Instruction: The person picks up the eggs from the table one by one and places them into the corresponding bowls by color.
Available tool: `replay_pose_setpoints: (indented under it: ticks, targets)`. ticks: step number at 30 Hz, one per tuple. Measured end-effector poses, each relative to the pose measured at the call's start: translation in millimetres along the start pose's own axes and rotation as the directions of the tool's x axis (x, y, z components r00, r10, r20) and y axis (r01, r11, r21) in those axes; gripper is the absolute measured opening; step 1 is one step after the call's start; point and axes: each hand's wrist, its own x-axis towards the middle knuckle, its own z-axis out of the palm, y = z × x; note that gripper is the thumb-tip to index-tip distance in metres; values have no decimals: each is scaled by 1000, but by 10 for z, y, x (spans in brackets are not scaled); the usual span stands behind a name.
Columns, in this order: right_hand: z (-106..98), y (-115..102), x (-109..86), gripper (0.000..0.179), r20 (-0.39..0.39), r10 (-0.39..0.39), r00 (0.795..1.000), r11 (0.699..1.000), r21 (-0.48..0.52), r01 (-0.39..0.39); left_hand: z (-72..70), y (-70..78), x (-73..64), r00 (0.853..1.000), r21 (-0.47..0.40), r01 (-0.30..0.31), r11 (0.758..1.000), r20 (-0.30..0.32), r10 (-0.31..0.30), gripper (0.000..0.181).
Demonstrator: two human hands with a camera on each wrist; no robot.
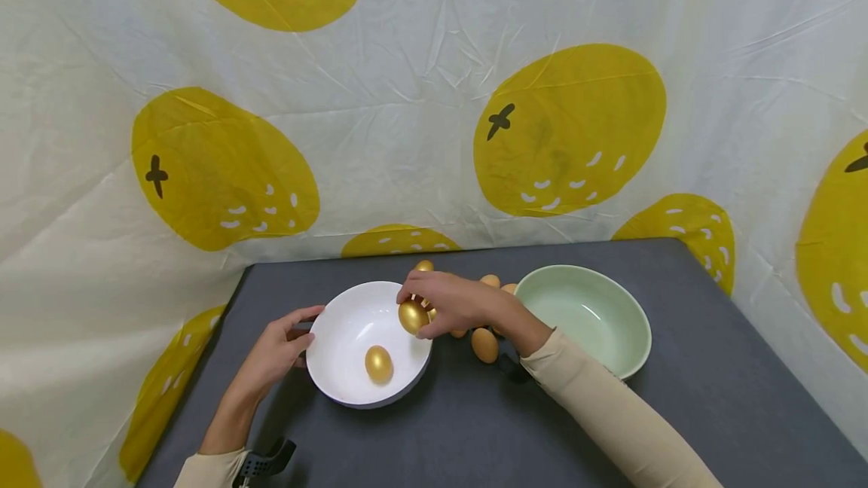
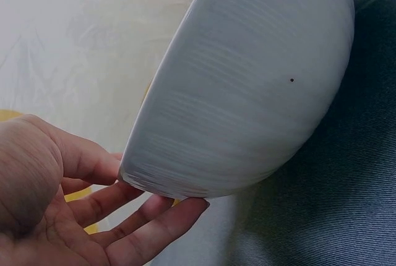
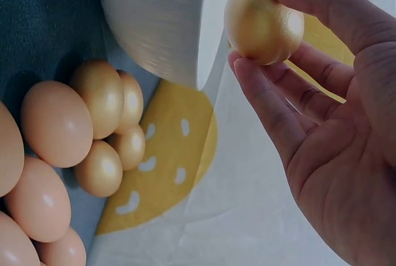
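A golden egg (image 1: 413, 317) is pinched between the thumb and fingers of my right hand (image 1: 461, 303), above the right rim of a white bowl (image 1: 342, 330). Inside that bowl lies another golden egg (image 1: 378, 364). My left hand (image 1: 271, 352) holds the bowl's left side, thumb at the rim and fingertips against the outer wall in the left wrist view. Several more golden eggs (image 3: 99, 99) lie on the table beside the bowl, next to brown eggs (image 3: 57, 124). My right hand and forearm partly hide these eggs in the head view.
To the right stands a pale green bowl (image 1: 576, 307), partly behind my right sleeve. A dark grey cloth covers the table (image 1: 434, 443). Behind it hangs a white curtain (image 1: 393, 157) printed with large yellow fruit shapes.
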Motion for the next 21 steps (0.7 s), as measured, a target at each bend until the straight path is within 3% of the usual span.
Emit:
replay_pose_setpoints:
  ticks: [10, 16, 21]
  targets:
    - [86, 20, 86, 43, 41, -52, 998, 999, -10, 53, 2, -5, 11, 1000, -10, 14, 1000, 1, -14, 49]
    - [137, 13, 131, 42, 79, -24, 997, 999, -19, 26, -17, -9, 8, 1000, -20, -4, 1000, 8, 4, 49]
    - [201, 18, 202, 41, 107, 14, 994, 996, -84, -5, -15, -13, 13, 1000, -31, 0, 1000, 2, 1, 49]
